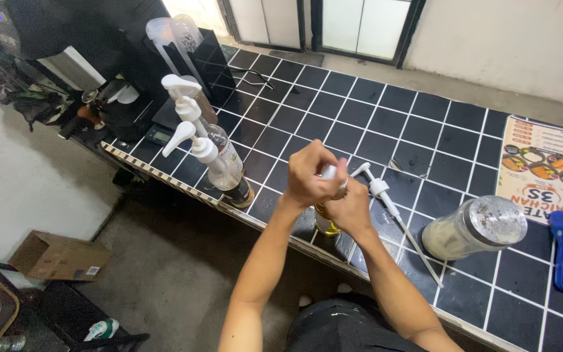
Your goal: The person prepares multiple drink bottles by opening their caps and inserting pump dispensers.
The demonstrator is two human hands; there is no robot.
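Both hands meet over the bench (425,140) edge: the left hand (311,173) is closed over the white cap of an upright amber bottle (326,221), the right hand (350,205) gripping its neck just below; a loose pump (385,202) lies just right

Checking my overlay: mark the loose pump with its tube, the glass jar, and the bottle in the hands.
loose pump (380,189), head view, on its white collar.
glass jar (467,229), head view, on its side wall.
bottle (326,227), head view, on its amber base below the hands.
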